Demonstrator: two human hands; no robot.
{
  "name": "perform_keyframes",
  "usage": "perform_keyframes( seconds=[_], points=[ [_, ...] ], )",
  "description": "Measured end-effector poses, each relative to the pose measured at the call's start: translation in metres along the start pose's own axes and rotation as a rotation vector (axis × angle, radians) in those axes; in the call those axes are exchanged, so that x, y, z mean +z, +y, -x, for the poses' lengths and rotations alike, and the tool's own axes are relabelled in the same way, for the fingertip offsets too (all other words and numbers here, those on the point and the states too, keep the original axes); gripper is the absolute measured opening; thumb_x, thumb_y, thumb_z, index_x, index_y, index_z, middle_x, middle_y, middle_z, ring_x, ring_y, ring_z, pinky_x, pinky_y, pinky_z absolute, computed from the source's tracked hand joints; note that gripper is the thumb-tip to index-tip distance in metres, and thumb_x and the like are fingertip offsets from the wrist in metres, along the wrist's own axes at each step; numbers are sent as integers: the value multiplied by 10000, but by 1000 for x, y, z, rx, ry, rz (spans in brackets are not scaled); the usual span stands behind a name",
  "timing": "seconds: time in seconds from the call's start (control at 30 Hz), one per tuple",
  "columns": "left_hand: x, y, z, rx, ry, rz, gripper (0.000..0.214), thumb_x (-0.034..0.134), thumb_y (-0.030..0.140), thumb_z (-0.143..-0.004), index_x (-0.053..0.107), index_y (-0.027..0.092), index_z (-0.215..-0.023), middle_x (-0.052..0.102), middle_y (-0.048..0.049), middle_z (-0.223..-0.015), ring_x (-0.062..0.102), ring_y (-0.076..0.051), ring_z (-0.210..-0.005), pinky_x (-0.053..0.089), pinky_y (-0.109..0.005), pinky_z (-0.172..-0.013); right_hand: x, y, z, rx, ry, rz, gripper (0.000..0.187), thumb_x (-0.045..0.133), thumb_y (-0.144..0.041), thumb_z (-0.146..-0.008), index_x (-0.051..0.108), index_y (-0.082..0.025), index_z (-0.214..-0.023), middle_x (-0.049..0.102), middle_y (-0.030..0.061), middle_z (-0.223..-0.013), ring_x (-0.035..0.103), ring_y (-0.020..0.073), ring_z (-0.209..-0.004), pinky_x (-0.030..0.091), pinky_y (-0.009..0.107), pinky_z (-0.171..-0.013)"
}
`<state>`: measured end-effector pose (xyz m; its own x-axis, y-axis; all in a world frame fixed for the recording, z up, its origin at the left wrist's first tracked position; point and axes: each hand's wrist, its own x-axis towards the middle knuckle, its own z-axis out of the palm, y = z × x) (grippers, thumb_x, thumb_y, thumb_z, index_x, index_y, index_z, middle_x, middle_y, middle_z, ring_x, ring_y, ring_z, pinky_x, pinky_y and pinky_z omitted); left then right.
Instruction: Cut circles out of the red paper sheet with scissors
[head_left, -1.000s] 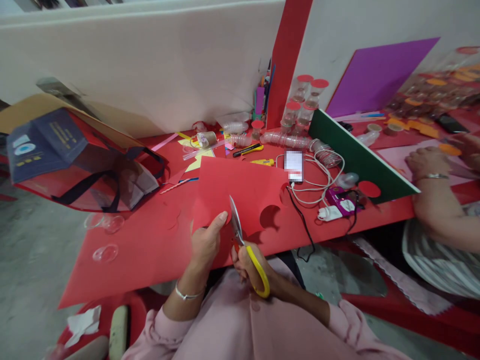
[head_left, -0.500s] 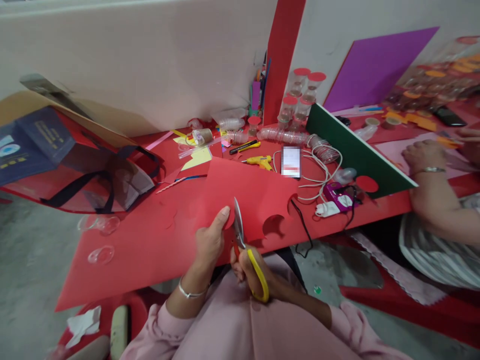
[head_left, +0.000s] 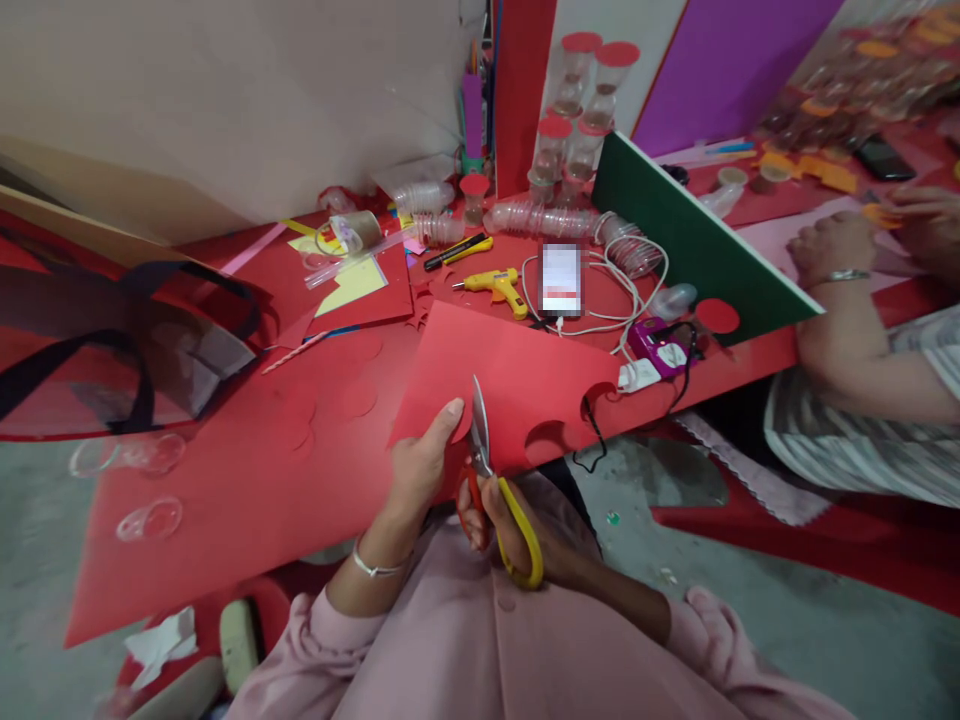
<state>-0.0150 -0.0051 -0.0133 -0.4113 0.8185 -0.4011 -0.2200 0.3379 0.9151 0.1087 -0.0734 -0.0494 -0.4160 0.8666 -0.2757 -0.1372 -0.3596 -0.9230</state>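
Note:
My left hand point(head_left: 421, 460) grips the near edge of a red paper sheet point(head_left: 502, 365), thumb on top. Round bites are cut out of the sheet's right and near edges. In my right hand point(head_left: 491, 520) is a pair of scissors point(head_left: 529, 540) with one yellow and one red handle; my fingers are in the handles. The blades point away from me and lie at the paper, close to my left thumb. Several red paper circles point(head_left: 352, 397) lie on the red table left of the sheet.
Beyond the sheet lie a yellow glue gun point(head_left: 495, 288), a cutter knife point(head_left: 457, 252), a phone point(head_left: 560, 280) with a white cable and stacked clear cups point(head_left: 540, 218). A green board point(head_left: 690, 240) stands at the right, before a co-worker's arm point(head_left: 847, 310). A bag point(head_left: 112, 350) is at left.
The view has shifted, so the table's things appear higher and further left. The red handle has spread further from the yellow one. Both hands keep their hold on paper and scissors.

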Motion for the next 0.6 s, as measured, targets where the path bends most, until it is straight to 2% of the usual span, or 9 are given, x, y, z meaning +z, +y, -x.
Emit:
perform_keyframes(
  seconds=[0.1, 0.27, 0.4, 0.6],
  points=[
    [0, 2, 1, -19, 8, 3, 292, 903, 364, -720, 831, 163, -919, 837, -93, -1032, 782, -283, -1043, 603, -407, -1003, 0, 3, -2, 8, 2, -38, 741, 329, -923, -916, 561, -225, -826, 479, -14, -641, 443, 144, -523, 399, 305, -515],
    [1, 2, -1, -33, 27, 0, 348, 913, 405, -704, 831, 141, -916, 836, -108, -1030, 779, -293, -1046, 595, -425, -1020, 2, 0, -5, 70, 21, -133, 724, 422, -955, -854, 535, -241, -826, 427, -38, -636, 400, 130, -509, 384, 302, -499],
    [-2, -1, -4, -21, -1, -17, 356, 895, 420, -735, 833, 140, -945, 834, -107, -1076, 772, -293, -1076, 588, -421, -1033, -2, 3, -4, 104, -6, -119, 675, 414, -903, -912, 508, -242, -813, 409, -34, -668, 377, 123, -514, 337, 300, -484],
    [-5, -9, -9, -16, -9, 17, 402, 907, 446, -729, 835, 153, -995, 828, -113, -1117, 769, -301, -1099, 570, -445, -1068, -6, 20, -5, 93, -27, -79, 672, 378, -876, -950, 468, -234, -776, 392, -34, -666, 348, 116, -510, 309, 291, -466]
  ],
)
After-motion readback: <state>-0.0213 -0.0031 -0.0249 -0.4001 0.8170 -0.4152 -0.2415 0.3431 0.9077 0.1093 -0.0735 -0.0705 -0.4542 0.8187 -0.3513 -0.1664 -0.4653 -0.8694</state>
